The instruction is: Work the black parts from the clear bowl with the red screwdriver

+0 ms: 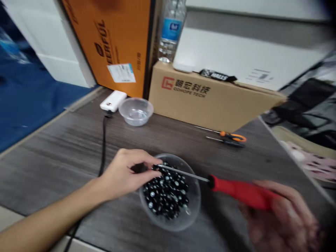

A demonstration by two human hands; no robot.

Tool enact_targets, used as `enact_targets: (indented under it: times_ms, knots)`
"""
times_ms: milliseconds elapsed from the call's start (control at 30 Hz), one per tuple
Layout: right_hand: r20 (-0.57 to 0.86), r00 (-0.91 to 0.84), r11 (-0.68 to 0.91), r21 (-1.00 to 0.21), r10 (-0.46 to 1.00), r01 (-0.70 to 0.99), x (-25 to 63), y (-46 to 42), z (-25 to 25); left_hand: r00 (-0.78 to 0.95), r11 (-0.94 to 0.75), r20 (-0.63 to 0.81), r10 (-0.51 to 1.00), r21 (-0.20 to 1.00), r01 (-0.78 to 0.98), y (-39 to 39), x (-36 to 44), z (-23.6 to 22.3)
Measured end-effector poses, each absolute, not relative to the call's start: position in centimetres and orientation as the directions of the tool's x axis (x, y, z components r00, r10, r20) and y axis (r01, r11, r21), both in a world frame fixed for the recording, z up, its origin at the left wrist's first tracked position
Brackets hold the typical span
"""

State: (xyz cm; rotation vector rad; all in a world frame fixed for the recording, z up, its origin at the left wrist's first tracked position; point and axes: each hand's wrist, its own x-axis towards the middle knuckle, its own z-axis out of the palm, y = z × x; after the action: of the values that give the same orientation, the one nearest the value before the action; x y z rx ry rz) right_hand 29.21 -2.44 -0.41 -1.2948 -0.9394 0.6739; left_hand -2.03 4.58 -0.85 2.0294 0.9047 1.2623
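My left hand (126, 175) pinches a small black part at the left rim of a clear plastic bowl (195, 203) that is full of small black beads or screws. My right hand (283, 217), blurred by motion, grips the red handle of a screwdriver (236, 190). Its steel shaft reaches left over the bowl, and the tip meets the small part held in my left fingers.
An empty clear bowl (135, 111) and a white power bank (113, 100) with a black cable (103, 147) lie farther back. Two more screwdrivers (228, 137) rest before a tan cardboard box (210, 99). An orange box (112, 42) and a water bottle (170, 29) stand behind.
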Motion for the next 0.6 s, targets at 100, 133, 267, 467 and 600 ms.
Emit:
enact_targets:
  times_ms: [100,133,267,467,600]
  knots:
    - [0.175,0.365,0.188,-0.982,0.914,-0.002,29.4,-2.1,0.3,0.333,-0.613,0.521,0.786,0.727,0.308,4.3,-2.1,-0.9]
    - [0.168,0.322,0.185,-0.982,0.932,-0.024,29.3,-2.0,0.4,0.329,-0.625,0.536,0.778,0.718,0.308,4.2,-2.1,-0.9]
    - [0.134,0.291,0.148,-0.989,0.947,-0.026,28.8,-1.5,0.2,0.297,-0.625,0.55,0.781,0.697,0.352,4.1,-2.0,-1.1]
    - [0.122,0.326,0.117,-0.993,0.938,0.034,28.9,-1.3,0.0,0.317,-0.656,0.574,0.755,0.656,0.374,4.4,-1.9,-0.9]
    - [0.088,0.317,0.082,-0.996,0.944,0.033,29.3,-1.1,-0.2,0.336,-0.663,0.571,0.749,0.649,0.375,4.5,-1.9,-0.8]
